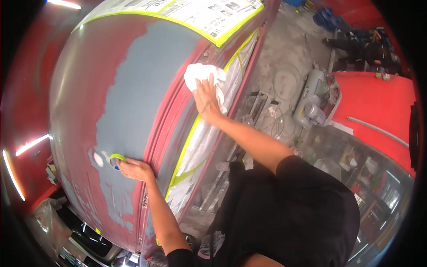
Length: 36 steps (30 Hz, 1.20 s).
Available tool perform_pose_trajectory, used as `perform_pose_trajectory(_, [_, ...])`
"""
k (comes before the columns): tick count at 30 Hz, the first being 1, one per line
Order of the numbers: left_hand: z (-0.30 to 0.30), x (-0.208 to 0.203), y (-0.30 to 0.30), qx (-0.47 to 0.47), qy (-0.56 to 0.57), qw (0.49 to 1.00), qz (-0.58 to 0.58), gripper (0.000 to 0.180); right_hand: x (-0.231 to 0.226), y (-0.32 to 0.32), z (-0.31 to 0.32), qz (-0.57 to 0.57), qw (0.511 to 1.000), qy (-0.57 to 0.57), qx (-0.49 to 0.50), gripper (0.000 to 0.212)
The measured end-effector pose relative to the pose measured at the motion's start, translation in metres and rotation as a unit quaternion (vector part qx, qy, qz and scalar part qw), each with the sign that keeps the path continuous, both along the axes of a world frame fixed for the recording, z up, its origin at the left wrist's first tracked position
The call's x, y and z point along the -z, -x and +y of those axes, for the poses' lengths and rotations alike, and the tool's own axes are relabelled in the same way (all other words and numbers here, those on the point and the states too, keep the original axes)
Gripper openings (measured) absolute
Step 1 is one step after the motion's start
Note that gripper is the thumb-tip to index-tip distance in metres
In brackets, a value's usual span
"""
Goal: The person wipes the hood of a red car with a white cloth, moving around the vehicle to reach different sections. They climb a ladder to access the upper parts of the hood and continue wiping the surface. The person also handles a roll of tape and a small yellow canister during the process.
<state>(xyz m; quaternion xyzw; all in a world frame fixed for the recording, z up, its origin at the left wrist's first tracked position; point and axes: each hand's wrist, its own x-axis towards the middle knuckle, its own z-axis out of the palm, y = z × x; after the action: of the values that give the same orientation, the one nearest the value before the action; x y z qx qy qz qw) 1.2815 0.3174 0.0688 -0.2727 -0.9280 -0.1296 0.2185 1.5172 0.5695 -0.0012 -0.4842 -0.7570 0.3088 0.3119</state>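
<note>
A car roof [138, 84] with a wide grey primed patch and sanded dark red paint lies in front of me. My left hand [134, 170] rests on the lower part of the grey patch and holds a roll of yellow-green masking tape [117, 156]. Farther up, at the roof's right edge, my right hand [206, 95] presses a bunched white cloth [194, 71] against the painted rail. Beside that rail, clear masking film [191, 153] edged with yellow-green tape covers the side opening. Printed paper [195, 14], also taped along its border, covers the far end.
Right of the car, a grey compressor-like tank [313, 95] stands on the dusty concrete floor [284, 49] with hoses around it. A red car panel [373, 111] and a glass-topped surface [351, 155] are farther right. Another car [84, 240] shows at the lower left.
</note>
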Motion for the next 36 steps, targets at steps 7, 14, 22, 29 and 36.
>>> perform_pose_trajectory(7, [-0.002,0.012,0.007,-0.006,0.019,1.0,0.012,0.038,0.139,-0.063,0.193,-0.08,0.974,-0.186,0.098,0.043])
perform_pose_trajectory(14, [0.002,0.01,0.008,-0.007,0.025,1.0,0.006,0.039,0.174,-0.125,0.311,-0.048,0.989,0.038,0.135,0.053])
perform_pose_trajectory(22, [0.006,0.005,0.003,-0.01,0.025,1.0,0.008,0.037,0.069,-0.082,0.179,0.024,0.992,-0.068,0.1,0.037])
perform_pose_trajectory(29, [0.004,0.007,0.007,0.003,0.018,1.0,0.0,0.037,0.029,-0.089,0.209,-0.093,0.987,-0.102,-0.087,0.043])
perform_pose_trajectory(36, [0.003,0.005,0.007,-0.007,0.029,0.999,0.02,0.033,0.004,-0.083,0.207,-0.218,0.955,-0.096,-0.177,0.046])
